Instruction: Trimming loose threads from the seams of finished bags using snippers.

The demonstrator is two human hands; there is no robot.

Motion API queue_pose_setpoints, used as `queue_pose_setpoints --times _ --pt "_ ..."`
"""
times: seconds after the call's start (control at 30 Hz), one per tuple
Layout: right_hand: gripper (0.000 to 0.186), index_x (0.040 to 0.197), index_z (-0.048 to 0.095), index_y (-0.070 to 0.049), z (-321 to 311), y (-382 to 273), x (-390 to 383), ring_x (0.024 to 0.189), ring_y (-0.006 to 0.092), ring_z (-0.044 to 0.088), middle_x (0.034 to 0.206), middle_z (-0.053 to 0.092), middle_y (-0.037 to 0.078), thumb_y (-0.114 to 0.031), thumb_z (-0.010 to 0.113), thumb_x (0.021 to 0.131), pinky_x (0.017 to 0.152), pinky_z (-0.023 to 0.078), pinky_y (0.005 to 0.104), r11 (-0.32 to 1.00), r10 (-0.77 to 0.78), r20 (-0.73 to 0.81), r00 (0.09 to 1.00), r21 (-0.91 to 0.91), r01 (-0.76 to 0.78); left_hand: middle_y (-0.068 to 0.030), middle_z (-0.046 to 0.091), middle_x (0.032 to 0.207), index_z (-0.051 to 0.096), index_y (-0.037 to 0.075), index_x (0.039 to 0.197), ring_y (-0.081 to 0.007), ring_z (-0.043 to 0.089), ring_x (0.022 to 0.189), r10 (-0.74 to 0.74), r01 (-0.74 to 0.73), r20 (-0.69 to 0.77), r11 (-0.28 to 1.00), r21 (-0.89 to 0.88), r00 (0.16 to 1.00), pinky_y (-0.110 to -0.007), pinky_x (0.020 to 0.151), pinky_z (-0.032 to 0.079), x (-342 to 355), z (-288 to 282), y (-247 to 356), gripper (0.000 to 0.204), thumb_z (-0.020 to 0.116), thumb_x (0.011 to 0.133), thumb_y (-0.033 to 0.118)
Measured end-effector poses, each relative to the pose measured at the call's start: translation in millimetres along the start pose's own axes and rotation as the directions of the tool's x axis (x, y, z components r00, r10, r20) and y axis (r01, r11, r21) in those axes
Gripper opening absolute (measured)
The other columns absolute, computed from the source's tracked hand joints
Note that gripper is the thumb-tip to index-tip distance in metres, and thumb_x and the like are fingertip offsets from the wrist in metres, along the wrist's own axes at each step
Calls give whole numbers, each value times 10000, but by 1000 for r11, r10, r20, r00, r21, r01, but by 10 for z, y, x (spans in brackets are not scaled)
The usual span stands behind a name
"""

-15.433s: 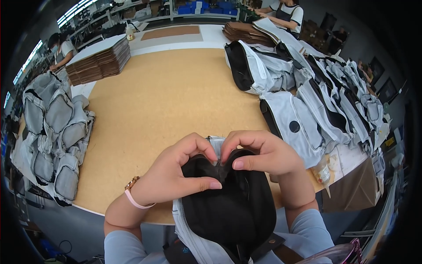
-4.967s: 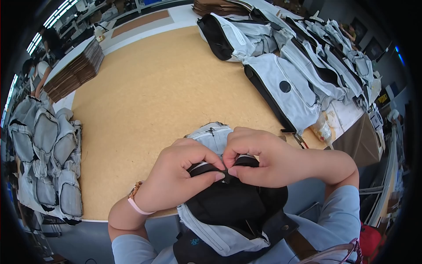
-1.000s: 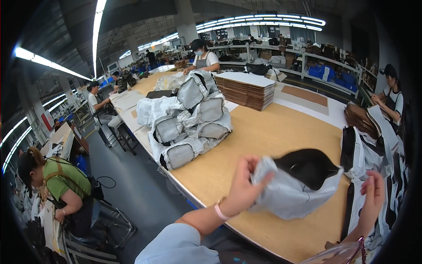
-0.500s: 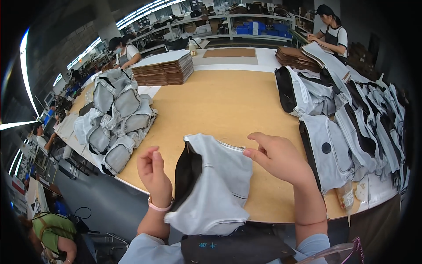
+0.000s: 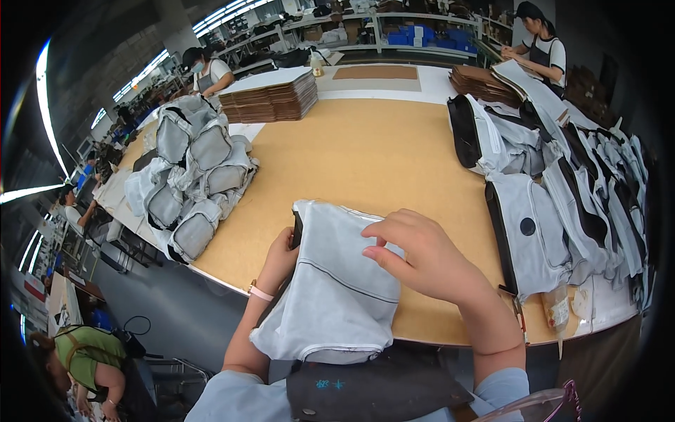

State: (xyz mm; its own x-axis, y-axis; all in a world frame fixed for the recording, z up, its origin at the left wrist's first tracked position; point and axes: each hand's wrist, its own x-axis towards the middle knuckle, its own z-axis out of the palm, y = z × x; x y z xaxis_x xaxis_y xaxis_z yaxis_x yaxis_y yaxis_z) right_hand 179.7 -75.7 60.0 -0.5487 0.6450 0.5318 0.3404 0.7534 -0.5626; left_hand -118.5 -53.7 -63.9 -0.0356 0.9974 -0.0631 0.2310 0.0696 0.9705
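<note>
A light grey fabric bag piece [image 5: 337, 288] with a black side panel and dark seam lines stands in front of me at the table's near edge, its lower end close to my apron. My left hand [image 5: 281, 254] grips its left edge by the black panel, the fingertips partly hidden behind the cloth. Over the upper right part of the bag piece hovers my right hand [image 5: 429, 257], thumb and forefinger apart with nothing between them. Whether its other fingers touch the cloth I cannot tell.
Grey sewn bag pieces [image 5: 204, 176] are heaped at the left of the tan tabletop [image 5: 344, 155]. More grey and black pieces [image 5: 527, 225] lie on the right, near a plastic bottle [image 5: 557, 309]. Brown stacked sheets [image 5: 271, 102] stand behind. Other people work around the table.
My left hand has moved in from beside the bag piece and taken its left edge. The bag piece has turned, so less black shows. My right hand has shifted left over it.
</note>
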Motion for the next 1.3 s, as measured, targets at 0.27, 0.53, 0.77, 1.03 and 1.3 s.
queue_pose_setpoints --times 0.27,0.53,0.77,1.03,1.3 --pt "354 1020 584 16 -154 -151 -69 836 299 560 874 585 134 -220 723 797 727 460 392 1000 22 -240 970 0 -23 -15 596 740 459 36 1166 -73 536 617 250 -223 129 955 -197 960 -225 568 411 -334 445 1449 318 554 872 -40" --pt "602 1105 492 50 -174 -368 -199 785 304 508 903 492 156 -273 792 695 705 449 372 916 21 -268 963 -380 -126 13 371 595 472 27 1134 -77 344 526 505 -515 102 837 187 857 -246 511 307 -564 799 1684 326 550 825 -45" --pt "462 999 491 29 -103 -170 -113 814 324 531 891 489 162 -196 762 699 685 448 386 914 71 -382 922 -344 -213 3 366 591 490 8 1118 -91 365 521 649 -643 55 734 218 759 -253 495 320 -549 1059 1832 316 544 813 -55" --pt "296 956 542 -8 -272 -157 -135 719 289 532 816 494 117 -7 639 676 628 429 399 810 -259 -543 798 -573 -127 46 398 590 520 29 1141 -29 354 541 724 -687 110 581 437 681 -194 515 264 -790 1014 1917 363 611 805 -71" --pt "329 1003 602 -9 -257 -285 -152 684 268 559 811 536 106 26 639 678 579 447 376 901 -314 -522 793 -426 76 -53 543 667 679 79 862 -185 521 604 819 -764 114 463 449 563 -322 604 456 -623 838 1686 213 767 678 19"
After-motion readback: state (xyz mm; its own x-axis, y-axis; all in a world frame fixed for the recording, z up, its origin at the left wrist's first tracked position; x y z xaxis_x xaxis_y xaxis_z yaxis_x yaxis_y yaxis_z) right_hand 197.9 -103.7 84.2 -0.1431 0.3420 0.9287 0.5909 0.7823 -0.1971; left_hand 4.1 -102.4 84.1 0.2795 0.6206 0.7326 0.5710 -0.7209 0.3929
